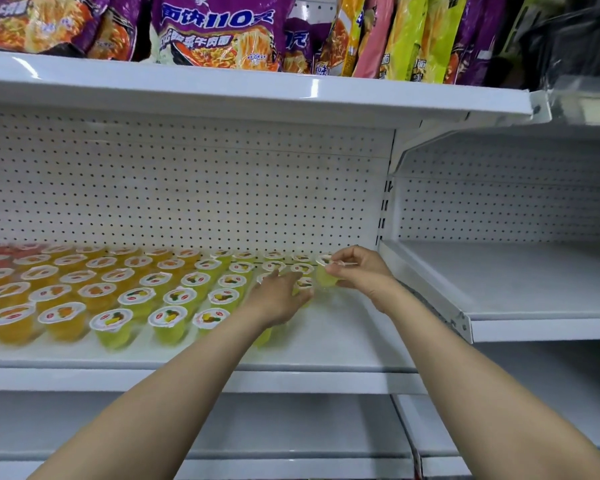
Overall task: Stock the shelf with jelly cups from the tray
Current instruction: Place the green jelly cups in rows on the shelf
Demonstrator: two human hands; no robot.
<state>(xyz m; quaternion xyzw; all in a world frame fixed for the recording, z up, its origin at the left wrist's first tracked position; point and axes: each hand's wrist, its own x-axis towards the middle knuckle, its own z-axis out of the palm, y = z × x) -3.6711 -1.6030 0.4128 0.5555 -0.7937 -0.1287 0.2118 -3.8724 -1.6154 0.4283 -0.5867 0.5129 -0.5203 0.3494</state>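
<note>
Rows of jelly cups point(167, 320) fill the left and middle of the white shelf point(343, 341), running from red and orange at the left to yellow-green at the right. My right hand point(361, 271) pinches a yellow-green jelly cup point(326, 277) by its rim, just above the shelf at the right end of the rows. My left hand point(278, 299) reaches in beside it, fingers curved around another green cup point(303, 284) that it partly hides. The tray is out of view.
An upper shelf point(257, 88) with instant noodle packs point(215, 32) hangs close overhead. A pegboard back wall point(187, 188) stands behind the cups. A bare shelf bay point(516, 282) lies to the right, past a bracket point(458, 320). Lower shelves sit beneath my arms.
</note>
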